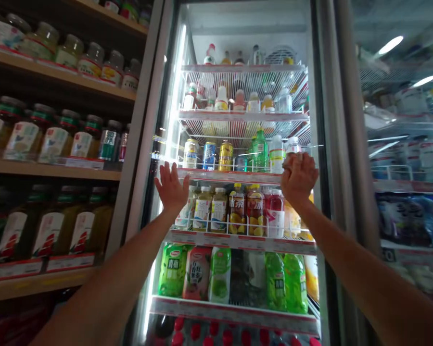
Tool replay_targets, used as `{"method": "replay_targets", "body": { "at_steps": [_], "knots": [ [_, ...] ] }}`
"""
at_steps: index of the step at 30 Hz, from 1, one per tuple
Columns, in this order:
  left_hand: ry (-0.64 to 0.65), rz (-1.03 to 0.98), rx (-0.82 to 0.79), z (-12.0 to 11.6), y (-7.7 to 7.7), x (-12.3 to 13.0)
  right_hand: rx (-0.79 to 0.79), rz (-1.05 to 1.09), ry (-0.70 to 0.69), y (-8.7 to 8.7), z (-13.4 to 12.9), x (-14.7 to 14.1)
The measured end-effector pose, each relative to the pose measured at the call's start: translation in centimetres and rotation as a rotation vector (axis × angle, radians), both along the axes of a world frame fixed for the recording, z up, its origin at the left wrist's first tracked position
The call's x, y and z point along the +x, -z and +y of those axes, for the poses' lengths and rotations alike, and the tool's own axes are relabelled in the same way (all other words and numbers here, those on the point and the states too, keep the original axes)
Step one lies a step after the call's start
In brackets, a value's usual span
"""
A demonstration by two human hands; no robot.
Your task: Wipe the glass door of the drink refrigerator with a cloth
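A tall glass cooler door [245,29] stands in front of me, with lit shelves of drinks behind it. My left hand [172,187] is raised at the left part of the glass, fingers spread, nothing in it. Toward the right side of the glass, my right hand [300,178] is closed on a small crumpled cloth [292,159], which shows at its upper left. Behind the glass between the hands are a blue can [209,156], a gold can [225,156] and a green bottle [261,151].
Wooden shelves [54,168] with jars and bottles line the left. On the right is another glass-fronted cooler [407,180] with reflections. Metal door frames [350,144] run beside the glass. Large green bottles [173,270] stand on a lower cooler shelf.
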State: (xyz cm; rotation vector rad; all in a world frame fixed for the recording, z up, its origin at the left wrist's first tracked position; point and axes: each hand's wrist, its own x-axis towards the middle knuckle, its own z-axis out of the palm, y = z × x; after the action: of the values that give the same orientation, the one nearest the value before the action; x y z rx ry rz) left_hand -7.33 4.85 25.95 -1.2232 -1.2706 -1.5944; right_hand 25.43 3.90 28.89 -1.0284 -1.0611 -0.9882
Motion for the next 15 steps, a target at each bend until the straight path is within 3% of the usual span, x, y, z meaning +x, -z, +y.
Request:
{"method": "replay_targets", "body": {
  "at_steps": [5, 8, 10, 13, 15],
  "knots": [
    [0.008, 0.069, -0.022, -0.1, 1.2, -0.7, -0.076, -0.489, -0.034, 3.1, -0.1, -7.3],
    [0.009, 0.123, -0.023, -0.3, 2.3, -1.6, -0.092, -0.635, -0.044, 4.1, -0.2, -8.2],
    [0.007, 0.139, -0.027, -0.2, 2.9, -1.9, -0.067, -0.492, -0.034, 3.3, -0.2, -5.9],
    [0.006, 0.128, -0.029, 0.0, 3.2, -1.9, 0.003, -0.104, -0.007, 1.1, 0.1, -1.7],
    [0.007, 0.108, -0.032, 0.0, 3.0, -1.4, 0.025, -0.006, -0.006, 0.4, 0.3, -1.0]
  ]
}}
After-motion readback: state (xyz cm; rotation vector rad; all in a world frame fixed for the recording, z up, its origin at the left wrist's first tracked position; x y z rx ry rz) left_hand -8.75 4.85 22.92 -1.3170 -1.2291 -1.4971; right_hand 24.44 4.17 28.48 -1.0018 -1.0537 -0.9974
